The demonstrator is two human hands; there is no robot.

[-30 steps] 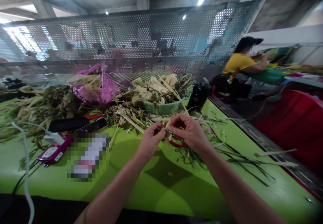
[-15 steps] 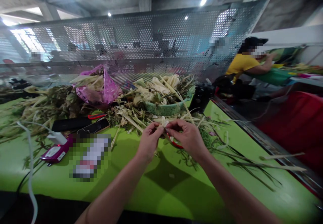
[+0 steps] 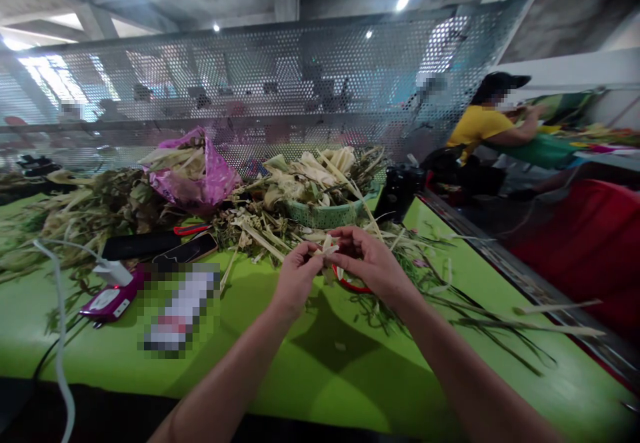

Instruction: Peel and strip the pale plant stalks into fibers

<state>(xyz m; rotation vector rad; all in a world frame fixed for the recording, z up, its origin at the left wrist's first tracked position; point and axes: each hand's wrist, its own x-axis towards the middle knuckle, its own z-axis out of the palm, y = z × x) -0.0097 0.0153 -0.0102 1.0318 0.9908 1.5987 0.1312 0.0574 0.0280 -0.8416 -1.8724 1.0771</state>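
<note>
Head view. The left hand (image 3: 297,276) and right hand (image 3: 373,263) meet above the green table (image 3: 325,376), just in front of the leaf litter. Both pinch 1 pale leaf strip (image 3: 327,250), thumb and forefinger of each hand closed narrowly on it and the other fingers curled loosely. The strip is held clear of the table, between the 2 hands. Judged from the grip, the step in hand is the folding or plaiting of this strip. A further fold would call for a firm left pinch while the right fingers turn the free end. A red loop, probably a scissors handle (image 3: 350,286), lies on the table under the right hand.

Count of things:
- 1 green basket (image 3: 325,215) heaped with pale leaves, beyond the hands
- 1 pink plastic bag (image 3: 200,176), also stuffed with leaves
- 2 dark phones (image 3: 135,244) (image 3: 187,251), side by side at left
- 1 magenta power bank (image 3: 107,300) with 1 white plug (image 3: 113,273)
- 1 black object (image 3: 397,193) by the basket, too dark to name
- 1 co-worker in a yellow shirt (image 3: 477,126), well apart at right
- 1 perforated metal screen (image 3: 300,70) behind the table
</note>
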